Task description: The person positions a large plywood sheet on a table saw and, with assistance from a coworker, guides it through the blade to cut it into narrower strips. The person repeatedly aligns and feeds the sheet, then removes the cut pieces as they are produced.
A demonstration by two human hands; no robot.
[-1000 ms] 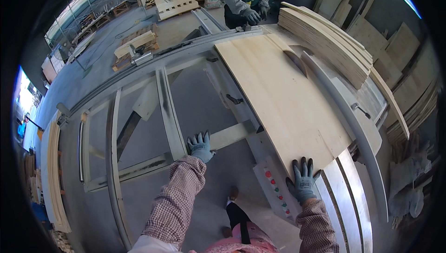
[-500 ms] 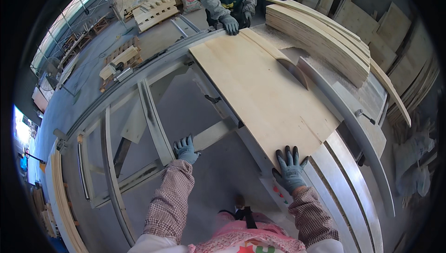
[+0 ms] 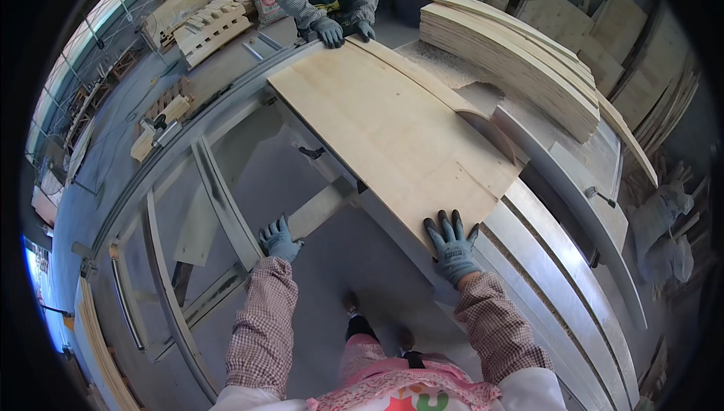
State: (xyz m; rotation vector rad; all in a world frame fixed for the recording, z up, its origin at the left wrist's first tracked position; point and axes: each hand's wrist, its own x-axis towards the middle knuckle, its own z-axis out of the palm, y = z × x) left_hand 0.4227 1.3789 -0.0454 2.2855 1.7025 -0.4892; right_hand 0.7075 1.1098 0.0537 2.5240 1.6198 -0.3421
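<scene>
Plywood sheet [image 3: 392,121] has slid forward, baring metal tabletop [image 3: 539,271] off its near edge.

The plywood sheet [image 3: 377,124] leaves bare room ahead of the right hand's fingers [image 3: 458,224], but the circular saw blade [image 3: 496,133] rises at its right. Farther right, the metal fence [image 3: 569,192] and plywood stack [image 3: 505,72] obstruct; leftward, gaps open between the frame's crossbars [image 3: 226,200].

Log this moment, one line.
left hand: on metal frame | right hand: on wooden sheet, near end | saw blade: sheet's right side | co-worker's hands: far end
</scene>
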